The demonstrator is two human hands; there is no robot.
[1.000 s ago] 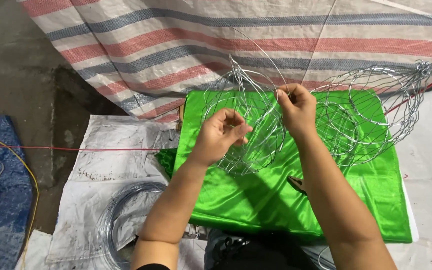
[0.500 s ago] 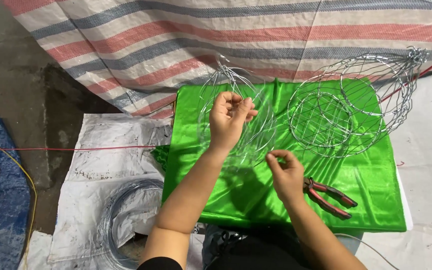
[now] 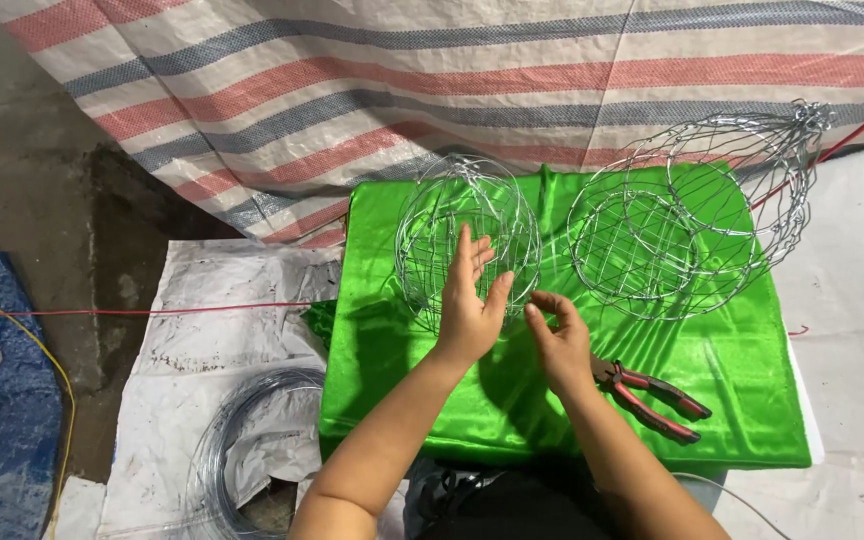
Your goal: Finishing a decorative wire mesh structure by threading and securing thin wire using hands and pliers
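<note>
Left hand [image 3: 470, 305] fingers are spreading flat and apart against the near side of the round wire frame [image 3: 467, 235], which is standing on the green cloth [image 3: 392, 370]. Right hand [image 3: 558, 340] fingers are pinching together at the frame's lower edge; what they are clamping cannot be told. Red-handled pliers [image 3: 652, 398] are lying just beside the right wrist. A larger wire basket [image 3: 697, 215] is resting to the right.

Bright, even artificial light from above, glossy sheen and glare on the green satin cloth [image 3: 722, 400], soft shadows under the arms — dim concrete at left, sharp focus, slight wide-angle bend at edges.
</note>
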